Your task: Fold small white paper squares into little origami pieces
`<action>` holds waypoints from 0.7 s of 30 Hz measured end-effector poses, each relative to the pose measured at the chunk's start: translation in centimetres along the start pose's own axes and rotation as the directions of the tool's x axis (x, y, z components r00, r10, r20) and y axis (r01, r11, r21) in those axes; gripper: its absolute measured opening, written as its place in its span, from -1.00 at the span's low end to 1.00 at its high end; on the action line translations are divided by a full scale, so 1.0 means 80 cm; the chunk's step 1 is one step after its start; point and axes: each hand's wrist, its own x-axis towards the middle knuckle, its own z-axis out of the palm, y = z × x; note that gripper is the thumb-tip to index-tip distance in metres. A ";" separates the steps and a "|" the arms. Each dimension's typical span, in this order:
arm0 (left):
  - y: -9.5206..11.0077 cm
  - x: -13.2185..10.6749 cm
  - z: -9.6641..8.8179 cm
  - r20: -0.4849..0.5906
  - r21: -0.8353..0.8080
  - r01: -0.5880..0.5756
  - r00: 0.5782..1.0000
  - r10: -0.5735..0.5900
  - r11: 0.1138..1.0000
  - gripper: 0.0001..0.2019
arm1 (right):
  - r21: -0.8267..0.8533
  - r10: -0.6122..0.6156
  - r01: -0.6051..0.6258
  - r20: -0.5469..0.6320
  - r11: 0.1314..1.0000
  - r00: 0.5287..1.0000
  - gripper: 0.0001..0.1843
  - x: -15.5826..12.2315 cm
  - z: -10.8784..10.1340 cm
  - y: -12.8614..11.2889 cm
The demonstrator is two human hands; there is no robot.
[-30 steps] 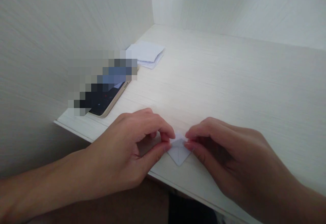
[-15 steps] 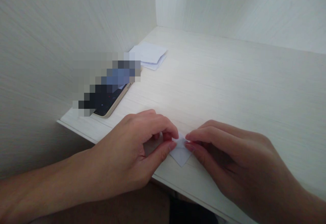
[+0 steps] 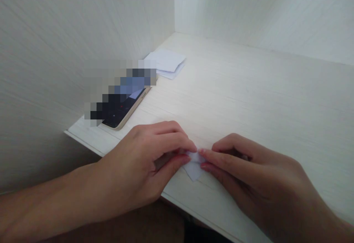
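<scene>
White folded paper (image 3: pixel 194 168) between both hands, tip toward the person

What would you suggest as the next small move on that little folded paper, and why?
Probably run a finger along the fold to flatten it: the left hand and right hand both pinch the folded paper on the desk, meeting over its top.

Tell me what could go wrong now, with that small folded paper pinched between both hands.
The small folded paper sits close to the desk edge; if either grip slips, it could slide off.
The left hand and right hand cover most of it, so a crease may land crooked unseen.
The phone near the corner might get nudged.
</scene>
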 end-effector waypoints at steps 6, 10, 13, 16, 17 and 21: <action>0.000 -0.017 0.004 -0.039 0.252 -0.130 0.989 0.145 0.959 -0.77 | 0.037 0.154 -0.156 0.061 0.987 0.986 -0.66 -0.002 -0.001 -0.003; 0.003 -0.025 0.009 -0.095 0.278 -0.094 0.988 0.125 0.956 -0.73 | 0.074 0.224 -0.232 0.108 0.970 0.969 -0.68 0.002 0.000 -0.006; 0.009 -0.020 0.010 -0.151 0.214 0.018 0.988 0.015 0.977 -0.83 | 0.081 0.298 -0.308 0.119 0.948 0.947 -0.69 0.006 -0.001 -0.008; 0.014 -0.012 0.009 -0.181 0.151 0.153 0.976 -0.125 0.977 -0.92 | 0.069 0.280 -0.288 0.100 0.955 0.955 -0.72 0.008 -0.002 -0.008; 0.016 -0.011 0.008 -0.190 0.133 0.187 0.969 -0.160 0.973 -0.93 | 0.058 0.251 -0.257 0.097 0.965 0.963 -0.73 0.008 -0.002 -0.007; 0.017 -0.013 0.010 -0.215 0.163 0.195 0.964 -0.158 0.967 -0.88 | 0.003 0.162 -0.162 0.080 0.987 0.984 -0.75 0.002 -0.001 -0.004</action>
